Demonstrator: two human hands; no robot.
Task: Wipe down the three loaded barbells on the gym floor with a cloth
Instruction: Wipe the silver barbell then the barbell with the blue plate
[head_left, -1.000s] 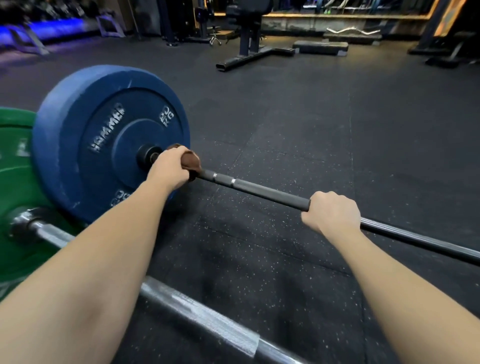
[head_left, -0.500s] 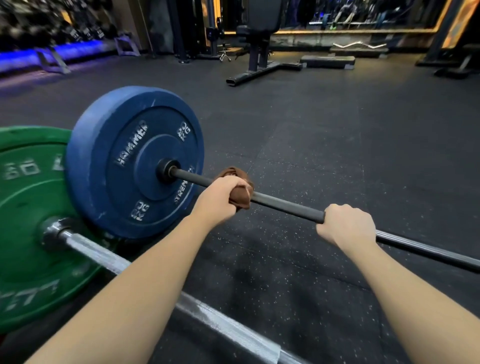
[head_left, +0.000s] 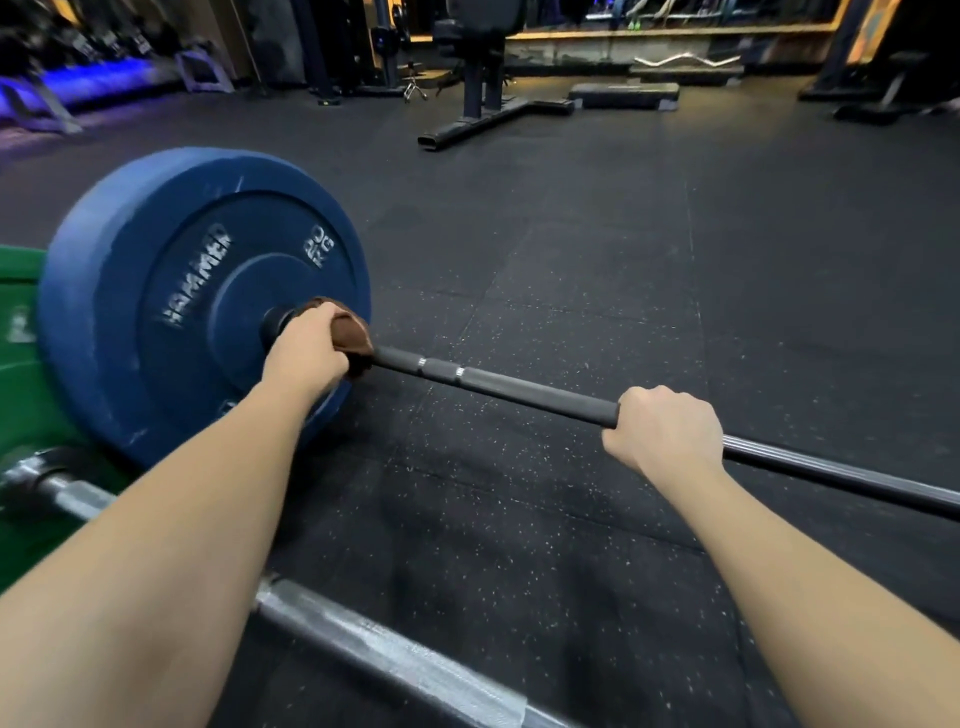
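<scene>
Presently the left hand (head_left: 306, 348) is clenched round a brown cloth (head_left: 354, 338), which wraps the black bar (head_left: 519, 387) where it enters the hub of the blue plate (head_left: 156, 291). The knuckles sit just beside the plate face; contact cannot be confirmed. The right hand (head_left: 662, 431) grips the same bar bare, fingers curled over it, well apart from the left hand on the side away from the plate.

Condition of the bar: matt black and knurled between the two hands, with two bright rings just past the cloth. Beyond the right hand the shaft is glossier and streaked. The plate is dark blue and scuffed at the rim, with white lettering reading HAMMER and 20 KG. It stands on the speckled rubber floor (head_left: 623, 270).

A second, silver bar (head_left: 384, 649) lies nearer the person than both hands and passes under the left forearm. Its green plate (head_left: 21, 374) sits behind the blue one.

Obstructions: the left hand covers most of the cloth, with only a fold showing towards the right hand. The bar's collar is hidden. The black bar runs off the right edge, the silver bar off the bottom, and the green plate off the left, its markings illegible. Beyond the hands, a bench (head_left: 483, 78) stands in dim light.
</scene>
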